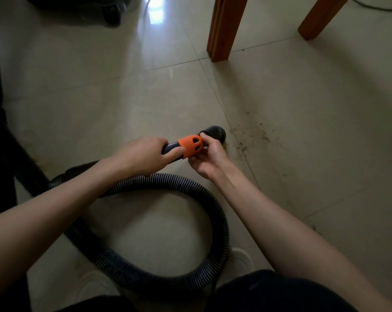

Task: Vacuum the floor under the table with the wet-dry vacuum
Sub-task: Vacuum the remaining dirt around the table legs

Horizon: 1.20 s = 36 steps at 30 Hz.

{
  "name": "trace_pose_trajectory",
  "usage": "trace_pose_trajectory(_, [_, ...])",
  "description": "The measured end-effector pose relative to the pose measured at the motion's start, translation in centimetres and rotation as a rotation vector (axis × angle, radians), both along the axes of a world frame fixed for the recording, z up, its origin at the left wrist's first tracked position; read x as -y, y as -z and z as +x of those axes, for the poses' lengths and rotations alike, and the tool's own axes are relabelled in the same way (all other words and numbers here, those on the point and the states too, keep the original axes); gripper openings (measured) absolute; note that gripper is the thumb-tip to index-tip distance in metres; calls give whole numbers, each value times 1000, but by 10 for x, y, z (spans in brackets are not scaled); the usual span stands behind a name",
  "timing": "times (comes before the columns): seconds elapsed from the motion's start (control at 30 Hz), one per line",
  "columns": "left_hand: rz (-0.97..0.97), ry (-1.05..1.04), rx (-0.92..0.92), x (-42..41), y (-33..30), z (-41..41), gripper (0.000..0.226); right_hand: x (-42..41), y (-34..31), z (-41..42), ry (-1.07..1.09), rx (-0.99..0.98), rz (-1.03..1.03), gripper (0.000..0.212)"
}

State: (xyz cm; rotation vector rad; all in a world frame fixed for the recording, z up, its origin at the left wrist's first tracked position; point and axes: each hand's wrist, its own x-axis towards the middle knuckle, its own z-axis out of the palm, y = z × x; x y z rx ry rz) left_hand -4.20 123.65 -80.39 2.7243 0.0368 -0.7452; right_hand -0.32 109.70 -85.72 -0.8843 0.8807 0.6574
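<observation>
**Both hands on the vacuum nozzle**

At mid-frame, the left hand (141,155) grips the black nozzle tube (171,147), and the right hand (207,157) pinches its orange collar (189,146). The nozzle mouth (216,132) sits beside scattered dirt (253,137) on the tiled floor (100,86). The ribbed hose (186,190) loops below; wooden table legs (224,30) stand upper right.

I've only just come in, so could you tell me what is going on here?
A person is vacuuming a tiled floor near two wooden table legs. The left hand grips the black wand behind its orange collar, and the right hand pinches the collar's front edge. The round nozzle points at a patch of scattered dirt just ahead of it, not yet picked up. The ribbed hose loops across the floor in front of the person.
</observation>
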Motion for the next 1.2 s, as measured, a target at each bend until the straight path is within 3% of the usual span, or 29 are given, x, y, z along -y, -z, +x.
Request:
trace_pose_trajectory(0.37, [94, 32, 111, 9, 10, 41, 56, 4, -3, 34, 35, 41, -34, 16])
trace_pose_trajectory(0.7, [-28, 71, -50, 11, 0, 35, 52, 11, -2, 13, 106, -8, -15, 18])
trace_pose_trajectory(0.93, [86, 87, -14, 1, -4, 20, 53, -3, -5, 4, 43, -8, 5, 20])
trace_pose_trajectory(1.2, [2, 90, -116, -11, -13, 19, 52, -12, -11, -10, 84, -60, 16, 21])
